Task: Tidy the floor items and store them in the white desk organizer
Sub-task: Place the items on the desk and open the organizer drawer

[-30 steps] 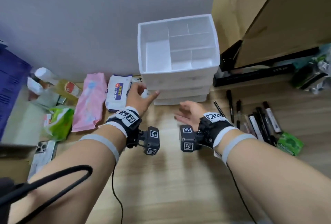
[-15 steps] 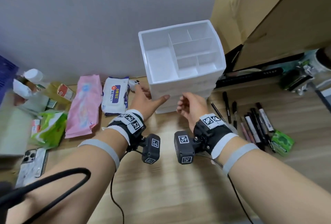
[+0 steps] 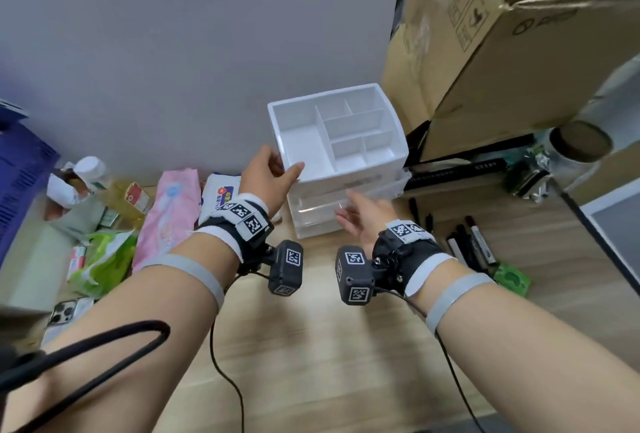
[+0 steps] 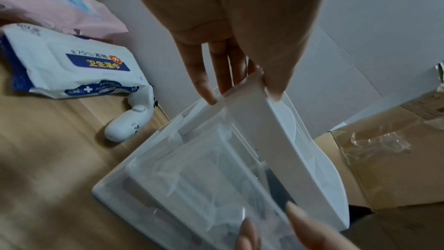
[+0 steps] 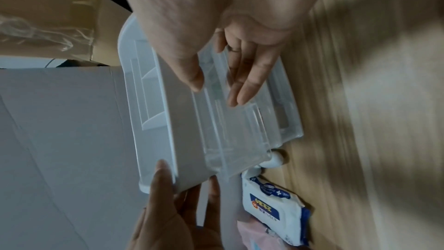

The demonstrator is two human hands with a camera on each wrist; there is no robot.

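Two hands at white desk organizer (image 3: 337,142), frame centre, on wood floor (image 3: 311,346) against grey wall. Left hand (image 3: 266,174) grips organizer's top left corner, thumb over rim, fingers behind side wall. Right hand (image 3: 363,216) spread, fingers straight against clear drawer front (image 3: 318,211), holding nothing. Wet-wipes pack (image 3: 221,192) and pink pack (image 3: 166,214) left of organizer; markers (image 3: 474,242) lower right.

Bare floor (image 3: 311,346) in front of the organizer (image 3: 377,152) leaves open room. Its left side is crowded by a wipes pack (image 3: 221,192) and a white gadget (image 4: 131,123); pens (image 3: 467,242) line its right, boxes (image 3: 519,62) rise behind them.
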